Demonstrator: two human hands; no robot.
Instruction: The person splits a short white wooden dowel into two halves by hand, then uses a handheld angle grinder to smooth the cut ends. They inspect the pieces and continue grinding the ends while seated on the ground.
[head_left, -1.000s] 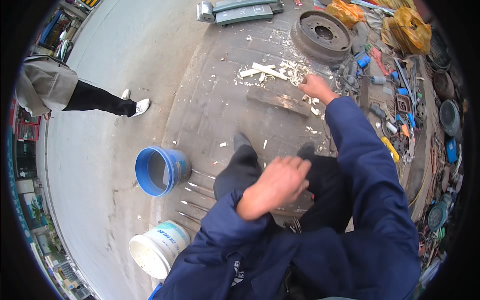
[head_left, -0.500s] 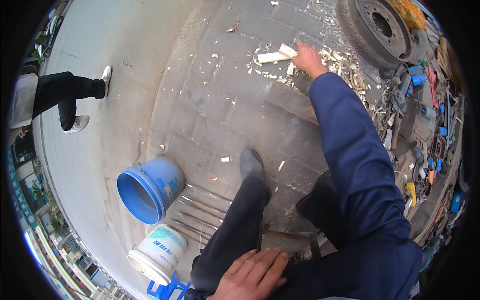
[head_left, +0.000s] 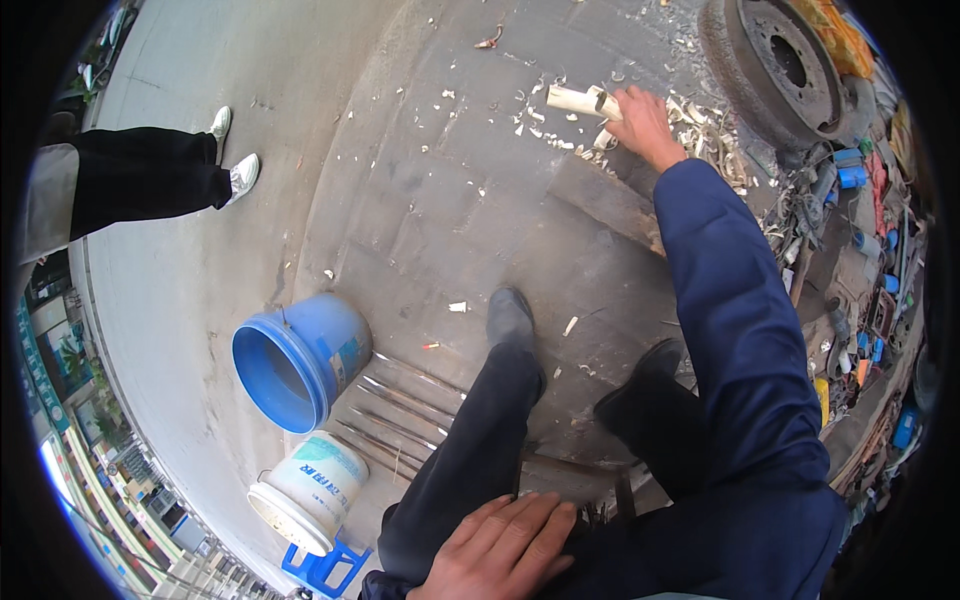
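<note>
My right hand [head_left: 645,125] reaches to the upper middle, its fingers wrapped round pale cream sticks [head_left: 570,100]. Curled pale shavings [head_left: 710,135] and chips lie around it, and a worn wooden board [head_left: 600,200] is just below it on the ground. My left hand [head_left: 500,550] lies flat on my dark trousers at the bottom, fingers stretched and empty.
Upper right: a rusty wheel rim [head_left: 760,70] beside piled scrap [head_left: 865,300]. Lower left: a blue bucket [head_left: 330,330], a white bucket [head_left: 320,480], a blue stool [head_left: 340,575] and several metal rods [head_left: 400,395]. Another person's legs [head_left: 130,180] stand at the left.
My right hand has reached out and gripped the pale sticks, which now lie closer together. My left hand has dropped onto my trousers. The other person's feet have shifted.
</note>
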